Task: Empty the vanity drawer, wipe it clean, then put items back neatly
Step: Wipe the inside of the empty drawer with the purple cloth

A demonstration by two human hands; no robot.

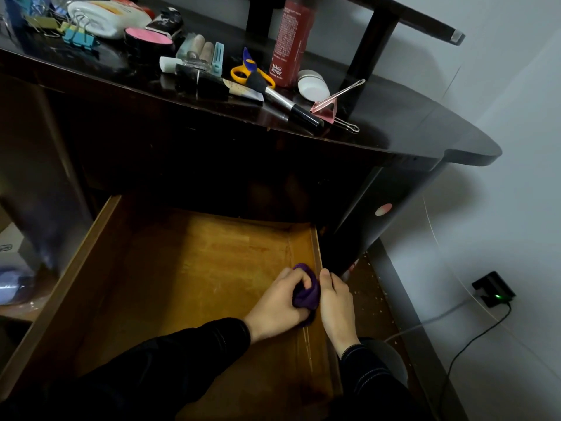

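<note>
The wooden vanity drawer (170, 268) is pulled out below the dark tabletop, and nothing but my hand and the cloth lies on its bare floor. A bunched purple cloth (306, 294) is pressed against the drawer's right inner side. My left hand (277, 303) is closed around that cloth inside the drawer. My right hand (335, 305) rests on the drawer's right wall, fingers over its rim. On the vanity top (394, 123) lie the items: a red bottle (293, 41), yellow-handled scissors (247, 72), a makeup brush (285, 103), a pink compact (148, 41), binder clips (77, 34) and a pink clip (331, 106).
A white round case (312, 85) lies beside the red bottle. A dark mirror-stand frame (376, 34) rises behind the items. To the right, a black charger with a green light (493, 291) sits on the wall, its cable trailing down. Boxes are dimly seen at the left edge.
</note>
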